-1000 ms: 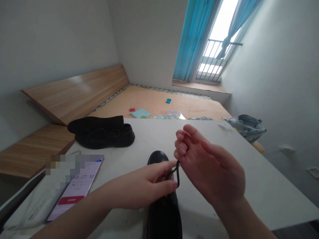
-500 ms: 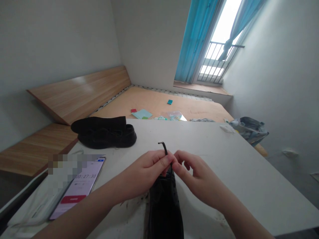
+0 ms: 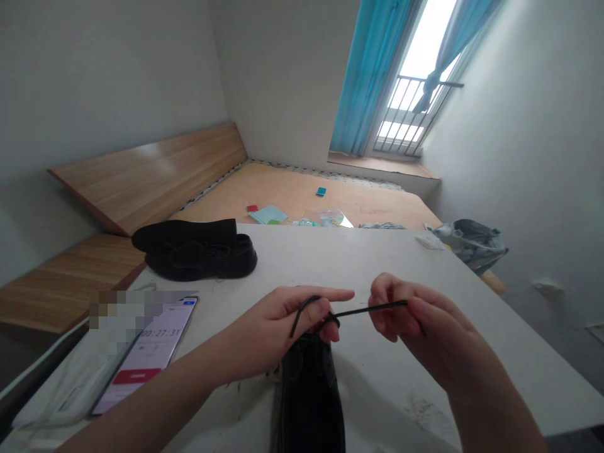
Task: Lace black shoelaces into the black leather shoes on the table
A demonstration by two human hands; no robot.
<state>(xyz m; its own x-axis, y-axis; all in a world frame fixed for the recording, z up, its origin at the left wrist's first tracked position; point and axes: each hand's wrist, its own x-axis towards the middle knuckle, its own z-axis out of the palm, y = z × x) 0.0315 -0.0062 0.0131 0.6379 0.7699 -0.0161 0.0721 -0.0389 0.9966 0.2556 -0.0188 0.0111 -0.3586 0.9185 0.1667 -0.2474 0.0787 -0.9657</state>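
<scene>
A black shoe (image 3: 311, 396) stands on the white table in front of me, its toe toward me. Over its top, my left hand (image 3: 287, 321) holds one part of the black shoelace (image 3: 363, 311), with the index finger stretched out to the right. A loose lace end drapes over the left thumb. My right hand (image 3: 419, 314) pinches the other part of the lace and draws it out taut to the right. Between the hands the lace crosses in a small loop just above the shoe. The shoe's opening is hidden behind my left hand.
Another black shoe (image 3: 202, 261) lies at the table's far left, a black insole-like piece (image 3: 189, 234) on it. A phone with a timer (image 3: 146, 358) and a white device (image 3: 75, 390) lie at left. A bag (image 3: 472, 245) stands beyond the table's (image 3: 472, 352) right edge.
My right hand has moved right, away from my left, pulling the lace out straight. The left index finger has extended, and the lace end has flopped over the left thumb.
</scene>
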